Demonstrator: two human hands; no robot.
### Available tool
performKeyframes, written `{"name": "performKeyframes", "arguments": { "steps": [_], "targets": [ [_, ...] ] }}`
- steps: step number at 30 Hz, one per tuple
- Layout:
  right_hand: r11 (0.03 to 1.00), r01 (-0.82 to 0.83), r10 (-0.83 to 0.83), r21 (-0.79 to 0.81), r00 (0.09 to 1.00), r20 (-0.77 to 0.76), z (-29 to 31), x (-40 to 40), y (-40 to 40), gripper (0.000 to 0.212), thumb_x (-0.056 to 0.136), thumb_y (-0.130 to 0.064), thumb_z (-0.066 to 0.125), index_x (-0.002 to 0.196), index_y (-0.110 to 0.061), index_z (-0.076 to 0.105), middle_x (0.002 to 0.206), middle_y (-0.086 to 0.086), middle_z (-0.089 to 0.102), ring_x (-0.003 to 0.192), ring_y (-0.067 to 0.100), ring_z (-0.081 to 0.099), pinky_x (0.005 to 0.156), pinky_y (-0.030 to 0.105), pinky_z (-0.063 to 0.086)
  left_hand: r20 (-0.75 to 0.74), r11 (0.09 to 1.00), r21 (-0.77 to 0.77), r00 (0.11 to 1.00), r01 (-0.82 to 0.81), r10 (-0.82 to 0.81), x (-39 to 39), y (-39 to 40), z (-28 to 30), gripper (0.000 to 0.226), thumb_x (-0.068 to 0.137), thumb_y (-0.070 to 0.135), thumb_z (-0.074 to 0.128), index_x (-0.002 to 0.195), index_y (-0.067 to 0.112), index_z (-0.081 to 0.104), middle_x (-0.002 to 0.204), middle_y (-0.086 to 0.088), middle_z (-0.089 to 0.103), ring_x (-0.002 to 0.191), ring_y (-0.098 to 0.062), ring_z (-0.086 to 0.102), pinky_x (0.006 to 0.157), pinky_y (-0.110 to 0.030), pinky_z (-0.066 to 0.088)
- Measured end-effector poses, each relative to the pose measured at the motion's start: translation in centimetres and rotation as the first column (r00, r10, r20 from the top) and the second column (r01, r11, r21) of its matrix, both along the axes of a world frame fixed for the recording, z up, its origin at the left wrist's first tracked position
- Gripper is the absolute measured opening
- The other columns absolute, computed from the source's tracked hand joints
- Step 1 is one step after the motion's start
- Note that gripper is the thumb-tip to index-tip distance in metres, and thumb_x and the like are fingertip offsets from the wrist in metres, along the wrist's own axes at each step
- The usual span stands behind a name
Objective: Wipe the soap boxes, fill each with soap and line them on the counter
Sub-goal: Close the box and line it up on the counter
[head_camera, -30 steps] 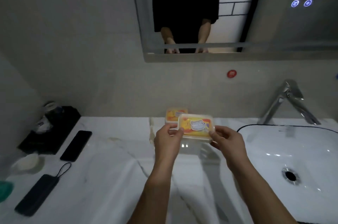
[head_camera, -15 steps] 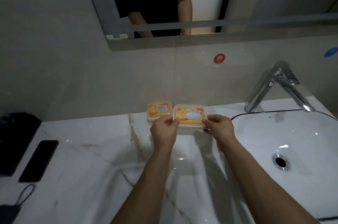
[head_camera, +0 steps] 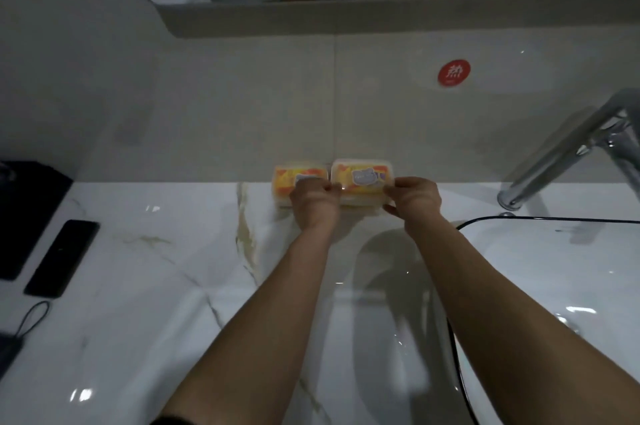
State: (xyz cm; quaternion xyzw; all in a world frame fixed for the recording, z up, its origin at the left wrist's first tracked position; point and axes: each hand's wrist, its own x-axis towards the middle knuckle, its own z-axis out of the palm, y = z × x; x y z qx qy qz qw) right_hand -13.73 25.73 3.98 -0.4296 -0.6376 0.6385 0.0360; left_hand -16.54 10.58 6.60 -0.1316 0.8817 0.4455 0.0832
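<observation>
Two yellow-orange soap boxes with cartoon labels stand side by side at the back of the white marble counter (head_camera: 145, 279), against the wall. The right soap box (head_camera: 362, 178) is held at both ends: my left hand (head_camera: 313, 202) pinches its left end and my right hand (head_camera: 414, 199) pinches its right end. It touches or almost touches the counter. The left soap box (head_camera: 285, 180) stands beside it, partly hidden behind my left hand. Both lids are closed, so what is inside is hidden.
A white basin (head_camera: 561, 286) with a chrome tap (head_camera: 568, 150) lies to the right. A black phone (head_camera: 62, 258), a black tray (head_camera: 24, 213) and a dark pouch with a loop cord (head_camera: 20, 327) lie at the left. A mirror ledge (head_camera: 346, 15) runs above.
Both hands have carried the right soap box away from me to the back of the counter, next to the other box. The camera has tilted down and moved closer.
</observation>
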Motion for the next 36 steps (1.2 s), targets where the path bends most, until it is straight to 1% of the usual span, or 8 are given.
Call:
{"name": "performKeyframes", "arguments": {
  "steps": [3,7,12,21,25,30,33,36],
  "targets": [
    [1.0,-0.013,0.012,0.023,0.999,0.04,-1.0,-1.1,0.2,0.017,0.082,0.001,0.073,0.079,-0.015,0.069,0.081,0.009,0.068,0.064,0.021,0.065,0.078,0.045,0.062,0.005,0.998,-0.065,1.0,0.011,-0.011,-0.6,0.5,-0.6,0.026,0.09,0.028,0.066,0.103,0.008,0.077,0.108,-0.015,0.074,0.105,-0.031,0.066,0.088,-0.032,0.052],
    [0.993,-0.073,0.068,0.088,0.996,0.062,-2.1,-1.8,0.4,0.032,0.082,-0.005,0.07,0.059,-0.027,0.064,0.065,0.0,0.066,0.063,0.023,0.068,0.082,0.047,0.061,-0.032,0.994,-0.109,0.999,-0.015,0.012,-0.7,1.1,-1.2,0.021,0.09,0.027,0.066,0.099,0.011,0.076,0.104,-0.012,0.074,0.101,-0.031,0.067,0.086,-0.036,0.054],
    [0.991,-0.082,0.074,0.102,0.994,0.079,-2.9,-2.2,0.7,0.037,0.081,-0.002,0.068,0.053,-0.025,0.063,0.061,0.0,0.064,0.06,0.023,0.067,0.08,0.048,0.061,-0.024,0.988,-0.15,1.0,-0.022,0.019,-0.6,1.7,-2.1,0.02,0.091,0.028,0.066,0.098,0.011,0.074,0.103,-0.011,0.074,0.101,-0.031,0.067,0.081,-0.035,0.052],
    [0.971,-0.109,0.086,0.212,0.989,0.119,-4.3,-2.0,0.0,0.035,0.086,-0.01,0.066,0.054,-0.022,0.059,0.058,-0.005,0.061,0.065,0.026,0.07,0.082,0.046,0.061,-0.035,0.962,-0.235,0.987,0.142,-0.155,-0.7,1.6,-3.3,0.032,0.093,0.017,0.062,0.122,0.005,0.065,0.123,-0.016,0.066,0.114,-0.031,0.063,0.097,-0.041,0.051],
    [0.957,-0.134,0.107,0.258,0.987,0.119,-4.1,-1.8,-0.6,0.012,0.086,-0.014,0.067,0.076,-0.009,0.072,0.071,0.006,0.069,0.079,0.031,0.073,0.084,0.045,0.059,-0.1,0.96,-0.212,0.973,0.183,-0.207,-0.4,0.5,-3.4,0.033,0.09,0.012,0.061,0.122,0.005,0.067,0.123,-0.016,0.066,0.115,-0.03,0.062,0.1,-0.036,0.048],
    [0.963,-0.112,0.085,0.245,0.99,0.115,-3.9,-1.9,-0.8,0.023,0.086,-0.015,0.07,0.107,-0.006,0.073,0.095,0.011,0.073,0.094,0.033,0.072,0.091,0.043,0.057,-0.241,0.942,-0.317,0.952,0.109,-0.191,-0.9,-2.0,-3.1,0.03,0.088,0.016,0.064,0.118,0.018,0.069,0.122,-0.005,0.059,0.114,-0.025,0.056,0.092,-0.035,0.047],
    [0.962,-0.111,0.083,0.25,0.989,0.12,-3.8,-2.0,-0.9,0.01,0.085,-0.014,0.071,0.094,-0.011,0.073,0.081,0.006,0.069,0.091,0.034,0.072,0.089,0.044,0.058,-0.186,0.877,-0.467,0.957,0.112,-0.222,-2.2,-4.0,-3.4,0.033,0.087,0.022,0.067,0.121,0.025,0.067,0.128,-0.002,0.053,0.12,-0.026,0.049,0.097,-0.037,0.042],
    [0.961,-0.122,0.093,0.249,0.987,0.128,-3.6,-2.1,-0.8,0.013,0.083,-0.011,0.072,0.077,-0.02,0.065,0.064,-0.002,0.061,0.085,0.034,0.072,0.086,0.045,0.059,-0.123,0.922,-0.364,0.974,0.135,-0.191,-2.7,-5.2,-4.3,0.034,0.086,0.019,0.072,0.118,0.026,0.066,0.135,0.0,0.05,0.126,-0.023,0.049,0.105,-0.035,0.042]
  ]
}}
